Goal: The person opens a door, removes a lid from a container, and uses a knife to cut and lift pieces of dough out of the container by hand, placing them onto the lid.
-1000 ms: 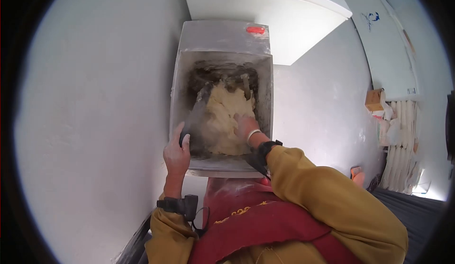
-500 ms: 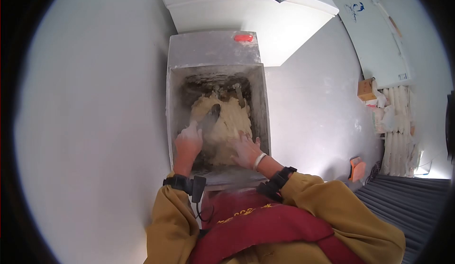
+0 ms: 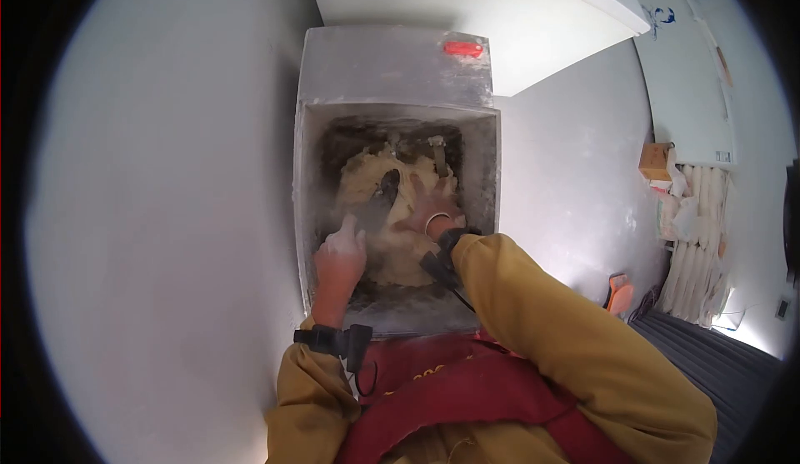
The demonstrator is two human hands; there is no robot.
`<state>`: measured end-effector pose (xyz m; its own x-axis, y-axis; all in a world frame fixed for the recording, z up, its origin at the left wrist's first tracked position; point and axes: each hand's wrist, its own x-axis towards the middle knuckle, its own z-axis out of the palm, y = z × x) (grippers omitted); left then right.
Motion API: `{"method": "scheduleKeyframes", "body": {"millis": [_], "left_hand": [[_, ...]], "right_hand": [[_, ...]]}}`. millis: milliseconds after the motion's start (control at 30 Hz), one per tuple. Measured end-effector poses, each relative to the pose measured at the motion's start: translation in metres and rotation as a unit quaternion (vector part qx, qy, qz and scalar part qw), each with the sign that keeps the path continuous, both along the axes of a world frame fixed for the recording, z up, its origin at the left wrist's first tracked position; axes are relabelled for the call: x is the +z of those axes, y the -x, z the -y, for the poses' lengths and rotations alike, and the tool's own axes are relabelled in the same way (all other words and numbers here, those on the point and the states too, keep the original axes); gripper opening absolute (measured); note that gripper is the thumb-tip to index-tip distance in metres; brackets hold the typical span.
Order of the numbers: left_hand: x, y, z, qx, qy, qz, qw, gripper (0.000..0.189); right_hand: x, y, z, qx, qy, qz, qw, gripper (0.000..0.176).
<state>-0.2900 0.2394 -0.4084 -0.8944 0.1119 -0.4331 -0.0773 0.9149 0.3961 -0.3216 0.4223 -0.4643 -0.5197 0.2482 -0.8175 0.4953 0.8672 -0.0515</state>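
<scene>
A large mass of pale dough (image 3: 367,179) lies in a deep metal mixing tub (image 3: 483,172) in front of me. My left hand (image 3: 342,251), dusted white, is closed at the tub's left side. From it a dark, knife-like blade (image 3: 385,191) reaches up and right into the dough; its handle is hidden by my fingers. My right hand (image 3: 432,206) lies on the right part of the dough, with its fingers spread and pointing away from me. A metal mixer arm (image 3: 440,156) stands in the tub just beyond my right fingertips.
Behind the tub is its floury metal housing with a red switch (image 3: 462,49). A white chest-like cabinet (image 3: 467,6) stands beyond it. Stacked white sacks (image 3: 698,214), a cardboard box (image 3: 656,162) and an orange object (image 3: 619,294) are to the right.
My right hand has moved forward across the dough, from its near edge to its right middle part. My left hand stays near the tub's left wall with the blade. The view has shifted slightly.
</scene>
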Motion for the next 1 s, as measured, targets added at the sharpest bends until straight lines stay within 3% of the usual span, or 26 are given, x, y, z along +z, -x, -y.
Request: {"method": "scheduleKeyframes", "body": {"millis": [367,533,633,833,933,1000], "left_hand": [[-0.03,0.0,-0.022,-0.046,0.029,-0.066,0.996,0.021],[-0.006,-0.016,-0.017,-0.046,0.025,-0.045,0.998,0.021],[0.017,-0.043,-0.007,-0.059,0.046,-0.025,0.997,0.022],[0.061,-0.047,0.026,-0.058,0.049,-0.126,0.989,0.039],[0.054,-0.033,0.025,-0.116,0.025,-0.131,0.984,0.038],[0.043,-0.032,0.009,-0.174,0.08,-0.104,0.976,0.035]], "right_hand": [[-0.043,0.014,-0.006,-0.005,-0.022,-0.076,0.997,0.078],[-0.046,-0.025,-0.018,0.046,0.031,-0.182,0.982,0.061],[-0.024,-0.064,-0.012,0.016,0.041,-0.202,0.978,0.055],[-0.008,-0.09,-0.01,0.003,0.068,-0.201,0.977,0.051],[-0.005,-0.096,-0.012,-0.006,0.064,-0.197,0.978,0.051],[-0.001,-0.1,-0.014,-0.011,0.07,-0.193,0.979,0.051]]}}
